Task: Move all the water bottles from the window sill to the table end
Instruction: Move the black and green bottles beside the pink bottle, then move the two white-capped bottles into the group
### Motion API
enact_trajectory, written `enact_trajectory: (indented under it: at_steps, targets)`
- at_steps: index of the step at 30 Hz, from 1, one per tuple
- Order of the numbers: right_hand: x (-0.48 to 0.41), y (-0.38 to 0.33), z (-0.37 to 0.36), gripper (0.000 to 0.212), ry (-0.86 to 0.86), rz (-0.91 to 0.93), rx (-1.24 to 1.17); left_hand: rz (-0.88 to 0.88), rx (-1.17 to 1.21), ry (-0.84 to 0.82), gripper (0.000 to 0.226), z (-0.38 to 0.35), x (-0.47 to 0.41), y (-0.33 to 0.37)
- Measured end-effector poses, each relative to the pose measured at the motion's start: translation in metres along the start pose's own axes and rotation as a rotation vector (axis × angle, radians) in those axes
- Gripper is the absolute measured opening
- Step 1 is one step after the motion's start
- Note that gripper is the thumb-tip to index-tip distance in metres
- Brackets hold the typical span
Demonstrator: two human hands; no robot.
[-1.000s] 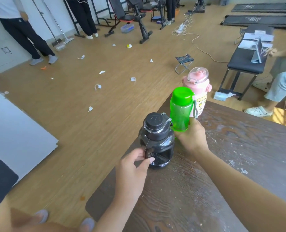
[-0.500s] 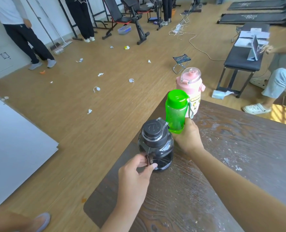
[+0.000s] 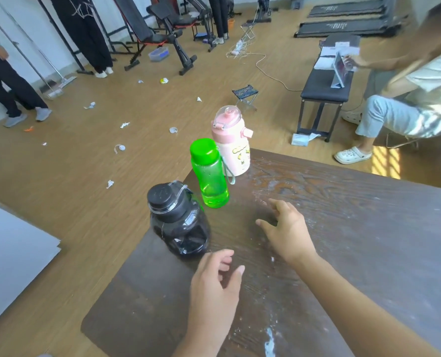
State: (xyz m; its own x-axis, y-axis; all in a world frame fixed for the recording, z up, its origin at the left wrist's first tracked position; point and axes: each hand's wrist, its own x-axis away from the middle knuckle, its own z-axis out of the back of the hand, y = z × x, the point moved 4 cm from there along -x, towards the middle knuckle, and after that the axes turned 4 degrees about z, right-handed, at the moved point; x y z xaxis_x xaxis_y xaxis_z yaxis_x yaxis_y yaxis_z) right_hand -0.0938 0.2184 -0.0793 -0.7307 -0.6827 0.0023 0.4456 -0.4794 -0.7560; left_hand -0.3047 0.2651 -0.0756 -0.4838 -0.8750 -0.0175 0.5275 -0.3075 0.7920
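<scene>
Three bottles stand in a row along the left edge of the dark wooden table (image 3: 343, 228): a squat black bottle (image 3: 179, 222) nearest, a green translucent bottle (image 3: 210, 175) in the middle, and a pink and white bottle (image 3: 232, 143) at the far corner. My left hand (image 3: 214, 287) hovers open just below and to the right of the black bottle, apart from it. My right hand (image 3: 287, 229) is open over the table, right of the green bottle and not touching it.
White smears mark the tabletop. A seated person (image 3: 407, 99) is at the right beside a black bench (image 3: 325, 83) holding a tablet. Paper scraps litter the wood floor. A grey board (image 3: 10, 253) lies at left. Gym benches and standing people are at the back.
Both hands have let go: the left released the black bottle, the right released the green bottle. Both pulled back toward me with fingers spread. The bottles stand on the table.
</scene>
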Motion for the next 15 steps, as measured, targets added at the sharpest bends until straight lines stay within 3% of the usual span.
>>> enact_trajectory:
  at_steps: [6,15]
  targets:
    - [0.057,0.073,0.095,0.039,0.013,-0.092,0.244,-0.245,-0.198,-0.247,0.03,-0.086,0.008,0.085]
    - [0.172,0.179,0.241,0.033,0.282,-0.438,0.248,-0.447,-0.218,-0.562,0.031,-0.232,0.067,0.201]
